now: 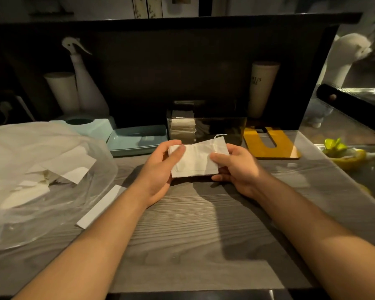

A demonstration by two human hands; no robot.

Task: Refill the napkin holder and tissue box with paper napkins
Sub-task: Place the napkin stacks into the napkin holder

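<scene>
Both hands hold one stack of white paper napkins (195, 161) above the grey wood-grain counter (193, 230), centre frame. Left hand (160, 167) grips its 9 o'clock end, thumb on top, fingers under. Right hand (234, 167) pinches the 3 o'clock end the same way. The top napkin's corner curls up at 1 o'clock.

Napkin holder (206, 131) sits at 12 o'clock, just past the stack: clear-walled box, partly filled on its left side with folded napkins. Glare and dark reflections hide its right half.

At 10 o'clock: pale blue tissue box (91, 126) with a round opening, and a blue tray (136, 139) between it and the holder.

At 9 o'clock: clear plastic bag (41, 169) holding loose napkins, cut off by the frame edge. A white paper strip (100, 206) lies on the counter beside it, touching the left forearm's edge.

At 2 o'clock: yellow board (271, 144) with a slot, flat on the counter. At 3 o'clock: green and yellow items, blurred, can't identify.

Back shelf: white spray bottle (85, 79) and a pale cup (262, 87), print unreadable. Dim light throughout.
</scene>
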